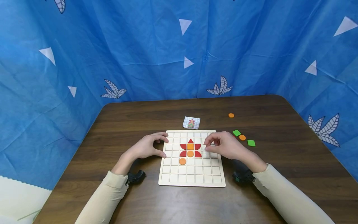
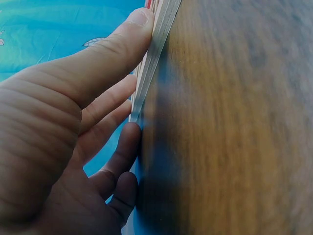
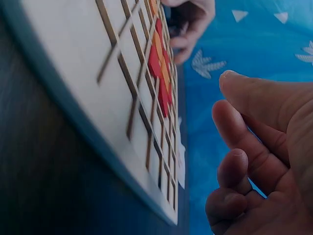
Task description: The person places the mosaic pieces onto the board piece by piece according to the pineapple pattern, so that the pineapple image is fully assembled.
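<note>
A pale wooden grid board [image 1: 198, 179] lies on the table, with several red pieces [image 1: 198, 154], an orange square [image 1: 190, 146] and two orange discs [image 1: 182, 161] in its middle cells. My left hand [image 1: 146, 146] rests at the board's left edge. In the left wrist view its thumb [image 2: 129, 36] presses on that edge and the fingers reach along it. Over the board's right side hovers my right hand [image 1: 227, 146], fingers loosely bent. The right wrist view shows a gap between its thumb [image 3: 249, 93] and index finger, with nothing held there.
Behind the board lies a small picture card [image 1: 191, 123] with a gridded, coloured figure. To the right are green squares [image 1: 251, 143] and an orange disc [image 1: 242, 137], with another orange disc [image 1: 231, 115] farther back. A blue curtain [image 1: 167, 46] hangs behind the table.
</note>
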`<state>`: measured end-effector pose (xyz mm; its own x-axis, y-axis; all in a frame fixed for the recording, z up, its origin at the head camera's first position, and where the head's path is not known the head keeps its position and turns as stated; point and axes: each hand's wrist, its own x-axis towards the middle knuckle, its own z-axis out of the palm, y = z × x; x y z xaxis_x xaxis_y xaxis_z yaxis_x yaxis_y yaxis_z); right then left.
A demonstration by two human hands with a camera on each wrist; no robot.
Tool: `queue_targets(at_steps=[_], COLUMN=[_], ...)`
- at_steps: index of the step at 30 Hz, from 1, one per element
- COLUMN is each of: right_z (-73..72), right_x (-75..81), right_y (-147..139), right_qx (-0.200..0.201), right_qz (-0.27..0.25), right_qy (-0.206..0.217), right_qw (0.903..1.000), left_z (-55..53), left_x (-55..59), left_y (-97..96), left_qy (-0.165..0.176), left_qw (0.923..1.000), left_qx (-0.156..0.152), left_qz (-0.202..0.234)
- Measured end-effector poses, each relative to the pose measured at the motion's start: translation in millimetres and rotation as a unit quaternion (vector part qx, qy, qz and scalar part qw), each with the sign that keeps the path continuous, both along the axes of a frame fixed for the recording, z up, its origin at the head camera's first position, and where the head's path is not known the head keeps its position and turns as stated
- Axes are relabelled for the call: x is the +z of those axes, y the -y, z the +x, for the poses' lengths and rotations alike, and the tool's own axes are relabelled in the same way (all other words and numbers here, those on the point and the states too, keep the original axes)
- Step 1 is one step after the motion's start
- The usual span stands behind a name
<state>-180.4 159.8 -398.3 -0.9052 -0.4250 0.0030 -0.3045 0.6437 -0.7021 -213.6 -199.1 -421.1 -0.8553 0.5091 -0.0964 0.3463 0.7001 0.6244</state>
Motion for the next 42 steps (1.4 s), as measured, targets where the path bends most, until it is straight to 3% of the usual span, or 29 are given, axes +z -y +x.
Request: queue_targets(at_steps=[6, 15, 23, 35, 42], right_z=[1.6, 7.9, 2.4, -4.5, -3.5], right_x=[1.8, -2.4, -3.8, -19.4, -23.0], right_y=[-23.6, -63.7, -107.6, -149.6, -161.1], right_qx=[-0.024, -0.064, -0.100, -0.103, -0.074], right_qz=[-0.015, 0.009, 0.015, 0.043, 0.072], right_qy=[-0.012, -0.026, -0.044, -0.036, -0.019], right_qw=[0.9995, 0.9976, 0.9939, 0.9931, 0.9945], left_z=[0.3, 0.8, -1.5, 0.9, 0.3], left_x=[0.0, -0.3, -1.9, -0.6, -2.6], left_y=[1.2, 0.2, 0.0, 1.5, 0.5], left_qy=[-0.003, 0.000, -0.006, -0.002, 0.000], left_qw=[1.0000, 1.0000, 1.0000, 1.0000, 1.0000], left_qx=[0.000, -0.005, -0.001, 0.003, 0.005], left_qz=[0.000, 0.006, 0.003, 0.001, 0.003])
